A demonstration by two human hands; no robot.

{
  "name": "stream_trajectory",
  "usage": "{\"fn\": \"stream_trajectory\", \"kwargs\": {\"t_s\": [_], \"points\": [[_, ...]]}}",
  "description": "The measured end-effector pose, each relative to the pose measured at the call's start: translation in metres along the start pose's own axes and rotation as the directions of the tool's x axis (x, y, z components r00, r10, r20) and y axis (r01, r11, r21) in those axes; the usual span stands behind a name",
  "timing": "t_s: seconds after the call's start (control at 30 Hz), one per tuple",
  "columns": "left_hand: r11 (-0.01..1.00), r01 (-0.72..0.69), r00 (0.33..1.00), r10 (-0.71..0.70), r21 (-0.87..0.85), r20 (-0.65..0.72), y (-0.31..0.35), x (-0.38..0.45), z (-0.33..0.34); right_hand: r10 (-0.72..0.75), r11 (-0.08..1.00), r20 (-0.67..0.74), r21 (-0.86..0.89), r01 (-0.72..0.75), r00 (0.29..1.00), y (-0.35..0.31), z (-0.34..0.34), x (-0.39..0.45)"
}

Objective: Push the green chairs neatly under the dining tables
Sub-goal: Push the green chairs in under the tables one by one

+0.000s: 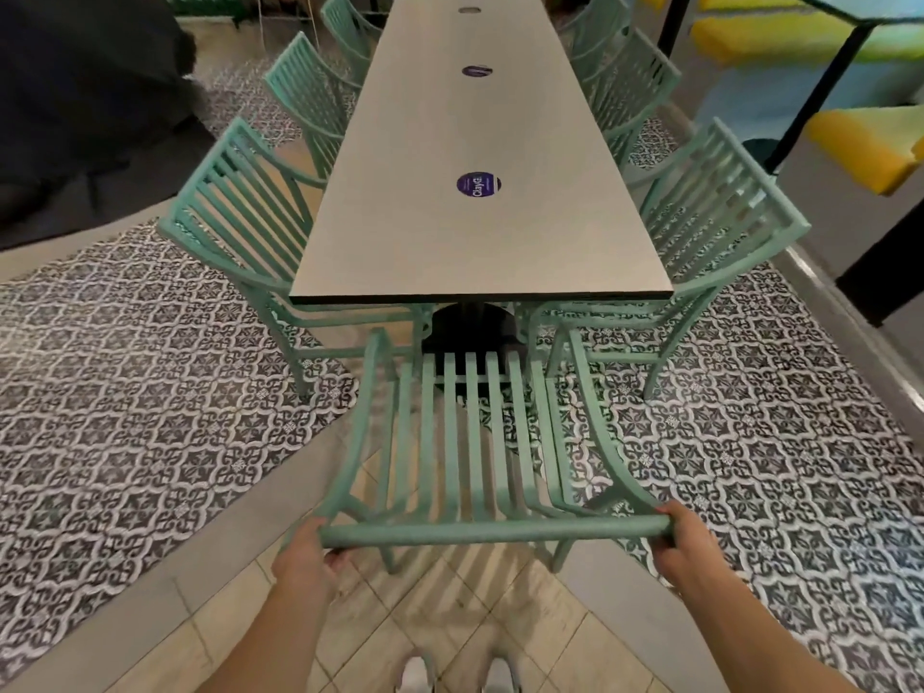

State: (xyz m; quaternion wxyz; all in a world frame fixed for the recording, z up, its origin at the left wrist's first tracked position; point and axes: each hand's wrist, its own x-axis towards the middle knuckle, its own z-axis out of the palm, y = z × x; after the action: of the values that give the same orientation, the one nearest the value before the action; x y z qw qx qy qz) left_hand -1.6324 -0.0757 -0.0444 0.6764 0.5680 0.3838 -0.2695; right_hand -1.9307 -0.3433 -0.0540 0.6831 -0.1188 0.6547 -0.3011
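A green slatted metal chair (475, 442) stands at the near end of a long grey dining table (480, 232), its front edge close to the table's end and black pedestal. My left hand (305, 552) grips the left end of the chair's top rail (495, 530). My right hand (687, 537) grips the right end of the same rail. More green chairs line both long sides: one at the near left (240, 232), one at the near right (720, 217), others farther back, all tucked against the table.
Round purple stickers (478, 185) lie along the table's centre. Patterned tile floor (150, 392) spreads left and right, plain tiles under my white shoes (415, 675). Yellow seats (870, 147) and black table legs stand at the right; a dark mass fills the top left.
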Motion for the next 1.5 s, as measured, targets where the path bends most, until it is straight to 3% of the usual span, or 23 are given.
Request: {"fn": "stream_trajectory", "kwargs": {"t_s": [0.13,0.5,0.87,1.5], "points": [[1.0,-0.013,1.0,0.013,-0.008,-0.004,0.01,0.001,0.011,0.042,0.995,-0.038,0.094,-0.039,0.998,0.0,0.012,0.008],[0.998,0.028,0.999,-0.029,0.051,0.018,0.019,-0.003,0.021,0.05,0.998,-0.119,0.045,-0.045,0.992,-0.001,0.017,0.021],[0.997,0.021,1.0,-0.023,0.08,0.021,0.019,-0.005,0.018,0.037,0.994,-0.014,0.103,-0.036,0.999,-0.003,0.018,0.013],[0.998,0.019,1.0,-0.018,0.064,-0.013,0.01,-0.006,0.021,0.06,0.993,-0.051,0.1,-0.055,0.997,-0.01,0.017,0.005]]}}
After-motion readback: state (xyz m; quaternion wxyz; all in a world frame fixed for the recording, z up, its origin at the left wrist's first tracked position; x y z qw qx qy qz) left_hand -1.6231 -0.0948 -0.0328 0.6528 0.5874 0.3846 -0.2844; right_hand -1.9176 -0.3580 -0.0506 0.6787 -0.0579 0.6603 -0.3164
